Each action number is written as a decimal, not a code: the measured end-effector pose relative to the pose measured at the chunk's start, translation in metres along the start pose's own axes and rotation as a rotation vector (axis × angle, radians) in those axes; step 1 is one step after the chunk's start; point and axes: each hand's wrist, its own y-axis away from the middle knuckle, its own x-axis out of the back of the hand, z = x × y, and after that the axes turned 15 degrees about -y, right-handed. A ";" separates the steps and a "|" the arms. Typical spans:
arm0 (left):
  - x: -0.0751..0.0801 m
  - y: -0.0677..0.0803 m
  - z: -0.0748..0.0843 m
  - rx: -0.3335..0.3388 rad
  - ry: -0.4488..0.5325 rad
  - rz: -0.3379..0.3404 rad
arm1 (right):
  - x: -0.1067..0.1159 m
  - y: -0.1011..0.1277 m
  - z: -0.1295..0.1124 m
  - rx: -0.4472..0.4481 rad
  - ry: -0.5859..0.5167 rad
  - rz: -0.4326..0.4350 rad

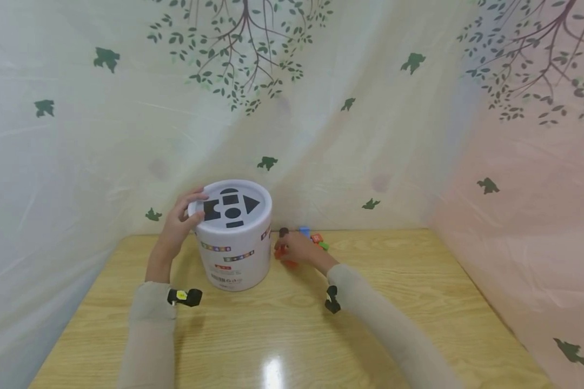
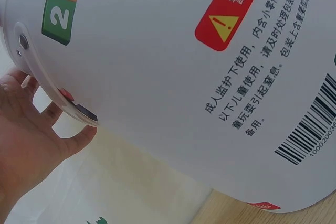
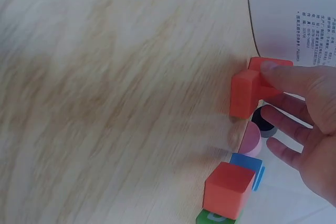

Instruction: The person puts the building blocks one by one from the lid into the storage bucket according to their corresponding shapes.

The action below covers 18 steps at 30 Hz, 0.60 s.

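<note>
A white bucket stands upright near the back of the table, its lid cut with dark shaped holes. My left hand grips the lid's rim from the left, fingers over the top edge; the left wrist view has this hand beside the printed wall. To the right of the bucket, my right hand is low over a group of blocks. Seen from the right wrist, thumb and forefinger of that hand pinch a red block, its notched shape partly hidden, right beside the bucket's base.
Near the right hand lie a black round piece, a pink rounded block, a blue block, a red cube and a green block. A leaf-printed cloth hangs behind the wooden table.
</note>
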 end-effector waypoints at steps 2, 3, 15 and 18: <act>0.000 0.000 -0.001 -0.007 0.000 0.000 | 0.000 0.005 -0.002 -0.002 -0.012 -0.013; 0.000 0.000 -0.001 -0.012 0.001 0.000 | 0.001 0.008 -0.002 -0.006 -0.018 -0.018; 0.001 0.000 -0.004 -0.019 0.018 0.006 | -0.007 0.029 -0.005 0.049 -0.002 0.020; 0.001 -0.001 -0.003 -0.019 0.021 0.004 | -0.010 0.032 -0.008 0.122 0.046 0.043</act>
